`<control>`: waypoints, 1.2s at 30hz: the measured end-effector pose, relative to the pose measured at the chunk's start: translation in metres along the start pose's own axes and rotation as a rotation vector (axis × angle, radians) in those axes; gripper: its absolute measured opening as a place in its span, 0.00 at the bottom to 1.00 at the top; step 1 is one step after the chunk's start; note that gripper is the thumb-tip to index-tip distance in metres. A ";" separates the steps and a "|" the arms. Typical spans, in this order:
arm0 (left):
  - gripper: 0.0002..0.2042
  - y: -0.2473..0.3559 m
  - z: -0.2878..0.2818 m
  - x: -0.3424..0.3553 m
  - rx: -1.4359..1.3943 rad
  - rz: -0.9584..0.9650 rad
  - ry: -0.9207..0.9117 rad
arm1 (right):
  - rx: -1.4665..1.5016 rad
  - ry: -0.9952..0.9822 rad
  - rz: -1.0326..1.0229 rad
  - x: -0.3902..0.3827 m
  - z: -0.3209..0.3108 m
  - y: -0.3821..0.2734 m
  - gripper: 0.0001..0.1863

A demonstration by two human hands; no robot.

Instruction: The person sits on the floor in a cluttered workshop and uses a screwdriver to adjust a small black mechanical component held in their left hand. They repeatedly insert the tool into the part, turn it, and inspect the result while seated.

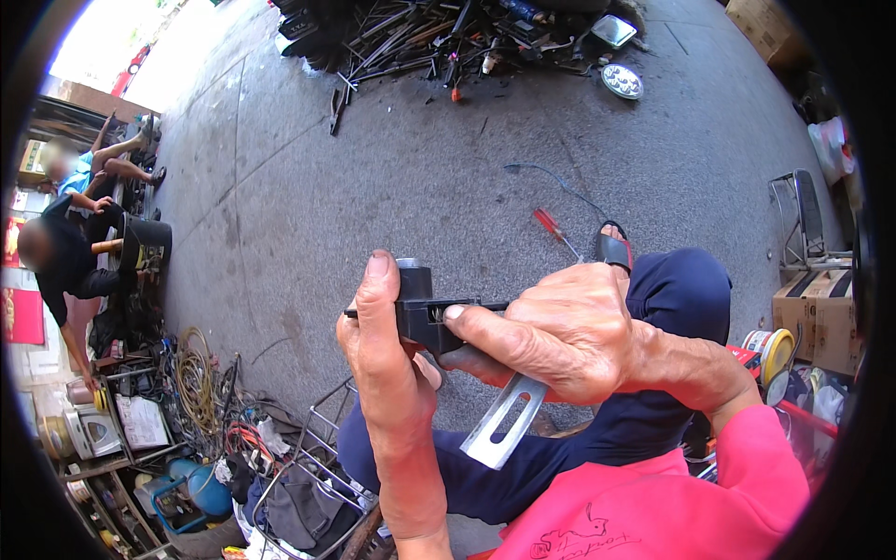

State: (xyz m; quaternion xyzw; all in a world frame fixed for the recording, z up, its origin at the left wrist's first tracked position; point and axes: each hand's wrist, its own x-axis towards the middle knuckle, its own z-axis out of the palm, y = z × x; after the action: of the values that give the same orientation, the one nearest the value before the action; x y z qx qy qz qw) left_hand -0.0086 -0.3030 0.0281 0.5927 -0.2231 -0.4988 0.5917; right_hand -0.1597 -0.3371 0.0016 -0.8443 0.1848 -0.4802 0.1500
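Observation:
In front of me, over my lap, is a small black block-shaped part (422, 322) with a silvery round piece at its top end. My left hand (381, 336) is closed round its left side, thumb pointing up. From the right, my right hand (574, 327) grips the same part, its thumb tip pressed on an opening in the block. A thin dark rod or edge runs across the block towards my right fingers. Below that hand sticks out a flat slotted metal strip (507, 425); where it joins is hidden by the fingers.
A red-handled screwdriver (549, 222) lies on the concrete floor by my sandalled foot (613, 247). Ahead is a heap of dark scrap parts (429, 42). Metal-framed chair (317, 448), cables (196, 373) and a blue tank (201, 487) crowd the left. Two people (70, 252) are farther left; cardboard boxes (817, 313) stand right.

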 end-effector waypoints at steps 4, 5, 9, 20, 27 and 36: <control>0.18 0.002 0.001 0.000 -0.025 -0.057 -0.016 | 0.016 0.044 -0.027 -0.002 0.001 0.001 0.24; 0.18 0.000 -0.001 0.000 -0.035 -0.067 -0.029 | 0.021 0.044 -0.033 -0.002 0.000 0.000 0.24; 0.18 0.000 -0.004 0.000 -0.041 -0.059 -0.030 | 0.051 0.061 -0.049 -0.001 0.002 -0.001 0.25; 0.18 0.008 -0.006 -0.007 0.102 0.180 0.061 | 0.037 0.011 0.002 0.001 -0.006 0.002 0.26; 0.15 0.006 -0.006 -0.011 0.063 0.331 0.065 | 0.028 0.016 -0.004 0.001 -0.005 0.001 0.27; 0.15 0.010 -0.004 -0.012 0.077 0.294 0.087 | 0.019 0.015 0.039 -0.001 -0.001 0.000 0.27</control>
State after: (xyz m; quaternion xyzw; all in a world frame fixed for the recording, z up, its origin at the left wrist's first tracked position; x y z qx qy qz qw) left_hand -0.0066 -0.2926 0.0406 0.5968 -0.3005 -0.3719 0.6444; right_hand -0.1614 -0.3368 0.0015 -0.8355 0.1977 -0.4851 0.1659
